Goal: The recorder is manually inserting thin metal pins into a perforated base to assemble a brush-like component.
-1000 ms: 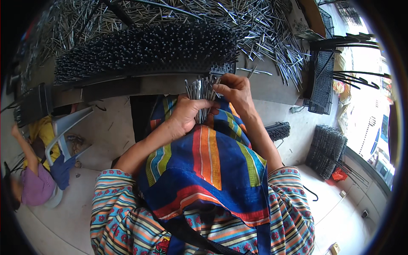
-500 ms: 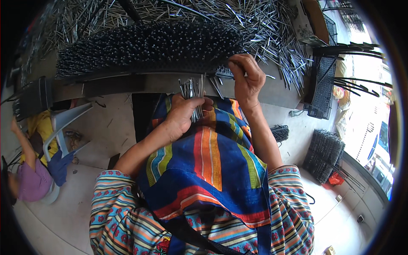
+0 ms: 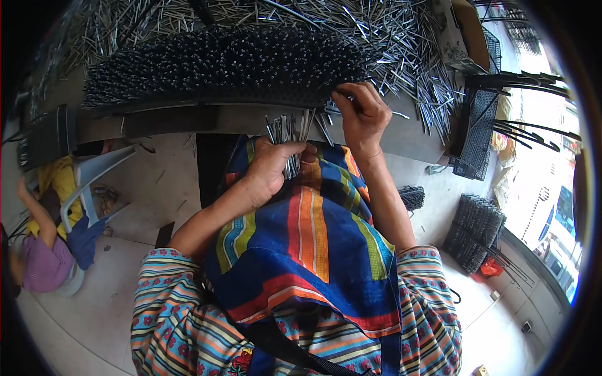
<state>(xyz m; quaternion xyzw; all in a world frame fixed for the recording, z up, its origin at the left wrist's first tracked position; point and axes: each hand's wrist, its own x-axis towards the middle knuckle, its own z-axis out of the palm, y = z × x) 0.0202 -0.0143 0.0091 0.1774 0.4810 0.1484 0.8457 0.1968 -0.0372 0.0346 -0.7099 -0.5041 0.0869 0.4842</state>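
Observation:
My left hand (image 3: 271, 164) is closed around a bundle of thin metal rods (image 3: 287, 131), held upright above my lap just short of the table edge. The rod tops spread apart a little. My right hand (image 3: 365, 119) pinches thumb and forefinger together at the right front end of a long black rack (image 3: 263, 98). Whatever is between those fingertips is too small to make out. Dark thin rods (image 3: 219, 66) stand upright and tightly packed across the rack. A few loose rods (image 3: 324, 128) lie at the table edge between my hands.
A heap of loose metal rods (image 3: 407, 56) covers the table behind the rack. On the right stand a cardboard box (image 3: 467, 34) and black mesh baskets (image 3: 476, 135). Dark stacked racks (image 3: 475, 232) rest on the floor. Another person in purple (image 3: 47, 266) sits at the left.
My right hand has shifted slightly left along the rack's front. In my left hand the rod tops have fanned out a little toward the right.

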